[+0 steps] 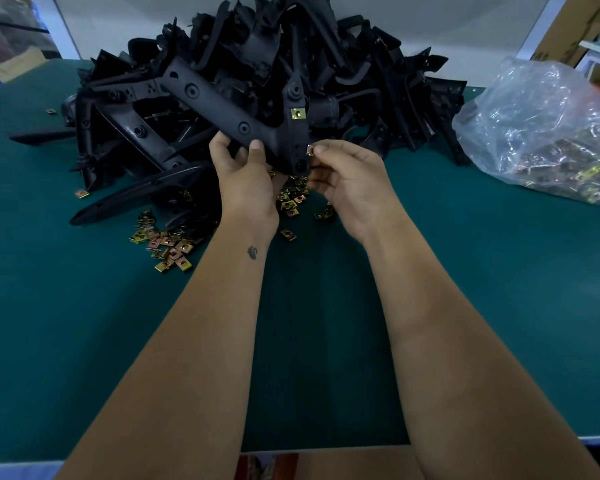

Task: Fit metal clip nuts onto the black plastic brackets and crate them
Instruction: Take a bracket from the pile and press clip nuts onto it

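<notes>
Gripping black bracket [222,112] w/ left hand [246,181], fingers curled round it; pinching clip nut [310,150] at bracket's edge w/ right hand [347,181].

Two bare forearms, no sleeves in view, left hand [245,183] and right hand [349,188] ungloved, no rings, watch or wristband showing, short trimmed thumbnail on left hand, small dark swan-shaped tattoo [253,253] just below left wrist

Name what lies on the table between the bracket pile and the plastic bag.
Head view: only bare green table separates the bracket pile from the plastic bag.
</notes>
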Tool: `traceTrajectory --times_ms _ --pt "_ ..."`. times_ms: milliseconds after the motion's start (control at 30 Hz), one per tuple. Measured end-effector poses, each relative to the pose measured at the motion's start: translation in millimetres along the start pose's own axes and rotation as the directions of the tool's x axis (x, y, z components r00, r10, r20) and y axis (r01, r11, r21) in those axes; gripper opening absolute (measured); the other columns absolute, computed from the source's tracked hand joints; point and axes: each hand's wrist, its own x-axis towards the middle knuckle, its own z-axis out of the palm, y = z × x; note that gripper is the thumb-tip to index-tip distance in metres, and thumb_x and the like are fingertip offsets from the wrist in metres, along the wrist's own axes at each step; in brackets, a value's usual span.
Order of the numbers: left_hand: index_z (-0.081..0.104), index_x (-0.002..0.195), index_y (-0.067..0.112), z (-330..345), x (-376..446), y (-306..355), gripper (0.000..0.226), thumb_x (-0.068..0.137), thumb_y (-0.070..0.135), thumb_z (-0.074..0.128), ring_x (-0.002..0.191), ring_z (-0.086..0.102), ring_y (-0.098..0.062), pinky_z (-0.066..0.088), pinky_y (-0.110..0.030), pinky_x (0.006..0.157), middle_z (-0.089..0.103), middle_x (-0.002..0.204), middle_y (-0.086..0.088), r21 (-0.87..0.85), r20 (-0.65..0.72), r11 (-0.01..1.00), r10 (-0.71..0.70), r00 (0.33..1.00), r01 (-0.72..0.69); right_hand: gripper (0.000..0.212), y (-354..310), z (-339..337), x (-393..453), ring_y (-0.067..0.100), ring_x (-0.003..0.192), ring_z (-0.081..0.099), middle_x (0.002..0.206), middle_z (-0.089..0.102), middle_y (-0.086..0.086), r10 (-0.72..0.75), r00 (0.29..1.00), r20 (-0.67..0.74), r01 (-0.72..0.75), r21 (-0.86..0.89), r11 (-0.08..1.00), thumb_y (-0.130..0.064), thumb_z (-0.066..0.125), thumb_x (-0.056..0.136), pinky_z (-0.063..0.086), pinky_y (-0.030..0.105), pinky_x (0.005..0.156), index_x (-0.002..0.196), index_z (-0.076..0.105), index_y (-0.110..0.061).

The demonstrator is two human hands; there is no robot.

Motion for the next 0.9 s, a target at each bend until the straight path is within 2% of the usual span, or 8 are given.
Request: traceTrajectory --times_ms 333,467,667,800,900 --pt "0.046 0.127 0.021 -0.4 0.8 -0.4 0.026 0.104 0.007 0.044 0.098 0.061 -0.016 0.053 -0.051 0.097 0.064 0.103 0.001 0.079 -0.067 0.996 0.056 0.996 -0.05 0.014 6.2 3.6 -1.1 0.008 0.06 0.055 0.075 0.057 0.005 -0.021 0.999 0.024 0.023 -0.103 0.994 -0.002 0.059 0.094 0.051 0.022 0.06 0.083 0.064 -0.008" --pt "0.047 0.129 0.02 -1.5 0.7 0.4 0.028 0.104 0.007 0.045 0.097 0.063 -0.015 0.054 -0.051 0.097 0.065 0.103 0.0 0.115 -0.063 0.991 0.071 0.995 -0.064 0.017 5.6 4.8 -2.6 0.008 0.058 0.054 0.072 0.055 0.003 -0.028 0.999 0.041 0.033 -0.114 0.993 0.0 0.058 0.094 0.05 0.021 0.058 0.079 0.063 -0.008" --pt "0.046 0.132 0.017 -3.5 0.5 1.9 0.031 0.103 0.006 0.044 0.113 0.063 -0.028 0.052 -0.054 0.098 0.066 0.108 -0.003 0.194 -0.049 0.977 0.097 0.994 -0.086 0.021 5.4 4.4 -4.4 0.007 0.056 0.05 0.067 0.052 0.002 -0.035 0.997 0.07 0.049 -0.2 0.979 0.002 0.057 0.094 0.048 0.021 0.056 0.077 0.061 -0.007" --pt "0.047 0.13 0.016 -3.9 0.3 2.3 0.029 0.103 0.006 0.044 0.113 0.063 -0.029 0.052 -0.055 0.097 0.066 0.108 -0.004 0.202 -0.052 0.975 0.1 0.994 -0.088 0.02 5.7 4.3 -4.0 0.007 0.055 0.048 0.066 0.052 0.001 -0.039 0.996 0.077 0.054 -0.211 0.976 0.001 0.058 0.094 0.046 0.02 0.055 0.077 0.062 -0.008" --pt "0.046 0.13 0.015 -3.0 -0.1 2.4 0.029 0.103 0.006 0.044 0.106 0.064 -0.025 0.052 -0.056 0.097 0.065 0.105 -0.003 0.213 -0.057 0.973 0.107 0.993 -0.092 0.02 6.6 3.3 -2.2 0.007 0.052 0.047 0.064 0.052 -0.001 -0.041 0.996 0.077 0.057 -0.219 0.974 0.002 0.059 0.093 0.046 0.02 0.054 0.076 0.062 -0.008"
